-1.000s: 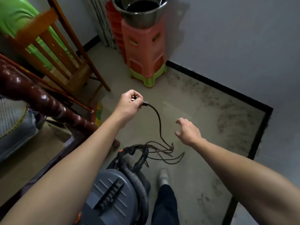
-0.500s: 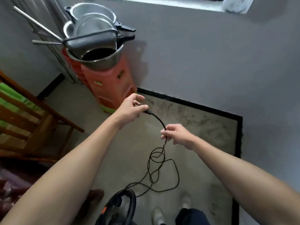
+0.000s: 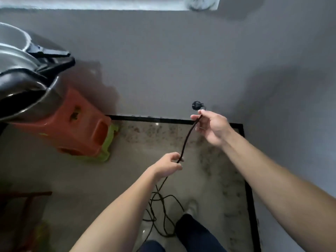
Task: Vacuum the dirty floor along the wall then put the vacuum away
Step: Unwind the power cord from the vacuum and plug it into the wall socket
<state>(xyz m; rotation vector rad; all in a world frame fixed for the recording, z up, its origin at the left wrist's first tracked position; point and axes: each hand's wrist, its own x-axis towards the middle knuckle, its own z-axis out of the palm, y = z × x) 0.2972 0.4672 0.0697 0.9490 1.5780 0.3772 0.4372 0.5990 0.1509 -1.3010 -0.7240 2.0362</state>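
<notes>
Evidently, vacuuming has not begun — dirt (image 3: 214,160) remains along the wall (image 3: 163,70). Right hand (image 3: 211,128) pinches the cord (image 3: 187,137) near the plug (image 3: 196,105); left hand (image 3: 168,166) grips it lower.

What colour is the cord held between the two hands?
Black; the cord shows best in the head view, against the pale floor.

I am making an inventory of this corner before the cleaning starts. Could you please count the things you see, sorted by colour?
Black: 1, the black power cord with plug, pinched by both hands, left and right
Orange: 1, the orange plastic stool
Green: 1, the green plastic stool stacked under it
Silver: at least 2, the silver metal pots
Total: at least 5
</notes>
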